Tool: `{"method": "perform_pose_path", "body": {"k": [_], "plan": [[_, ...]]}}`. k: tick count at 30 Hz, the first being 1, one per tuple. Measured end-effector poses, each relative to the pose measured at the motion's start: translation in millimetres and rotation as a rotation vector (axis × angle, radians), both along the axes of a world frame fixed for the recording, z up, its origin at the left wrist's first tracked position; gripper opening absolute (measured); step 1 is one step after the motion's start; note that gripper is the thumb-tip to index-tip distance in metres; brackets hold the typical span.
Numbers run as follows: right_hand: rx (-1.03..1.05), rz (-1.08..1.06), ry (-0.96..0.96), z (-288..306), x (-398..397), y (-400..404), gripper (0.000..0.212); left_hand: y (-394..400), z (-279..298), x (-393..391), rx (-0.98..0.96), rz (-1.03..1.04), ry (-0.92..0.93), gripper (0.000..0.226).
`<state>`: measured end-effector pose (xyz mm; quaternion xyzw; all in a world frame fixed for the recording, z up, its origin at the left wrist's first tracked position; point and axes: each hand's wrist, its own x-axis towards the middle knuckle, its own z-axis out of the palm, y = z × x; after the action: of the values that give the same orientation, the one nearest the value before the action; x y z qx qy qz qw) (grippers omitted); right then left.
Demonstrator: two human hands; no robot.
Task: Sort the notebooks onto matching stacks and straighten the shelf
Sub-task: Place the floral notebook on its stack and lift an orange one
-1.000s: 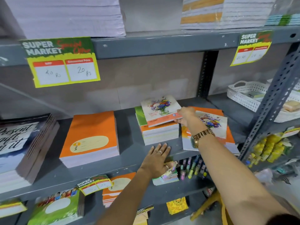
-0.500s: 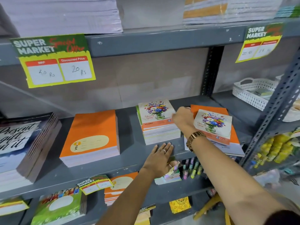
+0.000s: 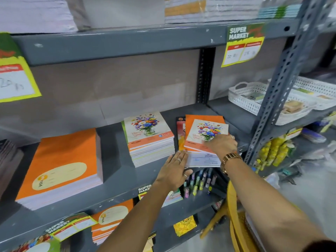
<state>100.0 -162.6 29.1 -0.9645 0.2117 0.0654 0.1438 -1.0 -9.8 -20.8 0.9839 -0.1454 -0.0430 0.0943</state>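
Right hand (image 3: 222, 144) reaching out, fingers flat atop floral notebook (image 3: 203, 132); left hand (image 3: 174, 170) spread palm-down, fingertips touching right-hand stack (image 3: 200, 159).

Head camera looks down, close, onto shelf (image 3: 116, 171).

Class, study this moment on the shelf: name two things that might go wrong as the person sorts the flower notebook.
1. The right hand rests on the flower notebook, which lies atop a mixed pile that reaches the shelf's front edge; pulling it may drag the books beneath off the edge.
2. The middle stack already looks tall with slightly uneven layers; adding another notebook carelessly could skew it.
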Motion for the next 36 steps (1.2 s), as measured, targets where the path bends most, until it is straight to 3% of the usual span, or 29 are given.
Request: {"method": "perform_pose_path", "body": {"k": [5, 12, 14, 17, 19, 25, 29, 33, 36], "plan": [[-0.005, -0.008, 0.055, -3.9, 5.5, -4.7, 0.096, -4.1, -11.5, 5.9, 0.015, 0.003, 0.015, 0.065], [0.19, -0.049, 0.022, -7.6, 11.9, -14.5, 0.1, -4.3, -15.6, 5.0, 0.025, 0.007, -0.016, 0.064], [0.277, -0.065, -0.058, -7.6, 11.8, -14.9, 0.088, -3.7, -14.2, 4.1, 0.025, 0.008, -0.014, 0.064], [0.612, -0.102, -0.205, -0.9, 7.1, -12.1, 0.046, 1.2, -14.9, 0.8, 0.031, 0.015, -0.015, 0.064], [0.706, -0.16, -0.332, 13.7, 0.9, -6.5, 0.045, 6.1, -14.8, -2.8, 0.029, 0.026, -0.006, 0.064], [0.556, -0.042, -0.651, 58.7, -20.2, 19.0, 0.029, 28.4, -7.5, -18.6, 0.063, 0.077, 0.022, 0.063], [0.56, 0.041, -0.811, 80.2, -28.4, 41.3, 0.031, 43.1, -6.5, -30.9, 0.082, 0.091, 0.027, 0.064], [0.734, 0.079, -0.839, 86.3, -24.5, 69.1, 0.038, 58.6, -7.2, -40.4, 0.067, 0.115, 0.023, 0.064], [0.886, 0.066, -0.737, 77.4, -15.6, 95.3, 0.036, 70.1, -7.6, -47.2, 0.102, 0.1, 0.029, 0.067]]}}
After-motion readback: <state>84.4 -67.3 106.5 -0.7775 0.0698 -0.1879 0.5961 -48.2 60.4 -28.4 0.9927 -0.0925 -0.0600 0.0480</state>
